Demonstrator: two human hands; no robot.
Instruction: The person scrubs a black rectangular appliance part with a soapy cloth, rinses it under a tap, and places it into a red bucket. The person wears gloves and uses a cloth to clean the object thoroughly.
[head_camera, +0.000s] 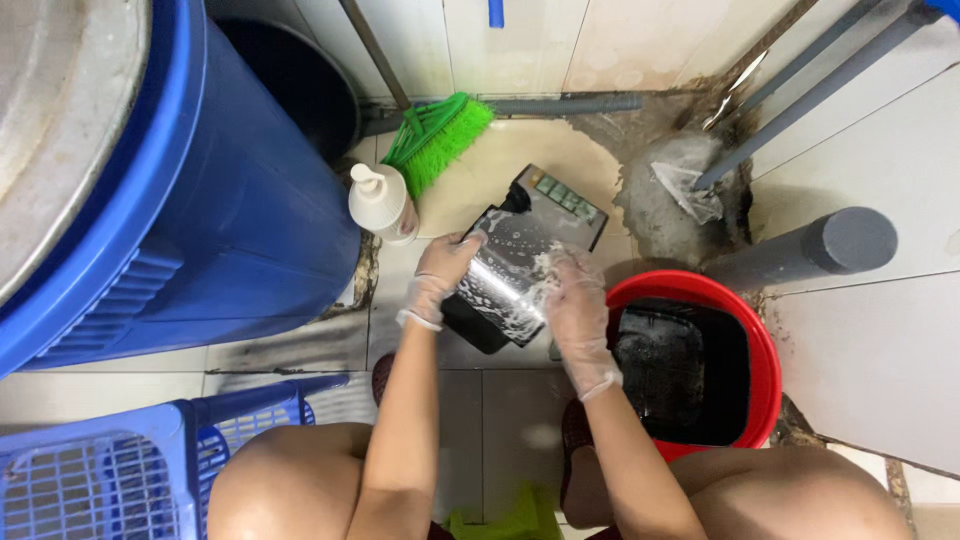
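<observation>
Squatting over a wet tiled floor (880, 370), knees filling the bottom of the frame, green scrap of cloth or sponge (510, 520) between the feet at bottom centre. Blue plastic crate (120, 470) at lower left, lattice wall facing up. Mid-frame: left hand (445, 265) in a thin clear glove, fingers curled over the left edge of a dark flat weighing scale (525, 255), gripping to steady it and keep it tilted off the floor. Right hand (575, 300), also gloved, pressed flat on the shiny platform, foam under the fingers, likely rubbing; whether a sponge sits under the palm, cannot tell. Scale at frame centre, keypad end pointing to the upper right, suds across the steel plate. Red bucket (765, 370) just right of the right hand, dark water inside, near enough for dipping. White pump bottle (382, 200) just up-left of the scale, within reach of the left hand. Big blue barrel (200, 200) filling the upper left, metal lid on top. Farther up: green broom head (440, 140) leaning by the wall, grey pipes (800, 250) at upper right, crumpled clear plastic bag (685, 180) by the drain corner.
</observation>
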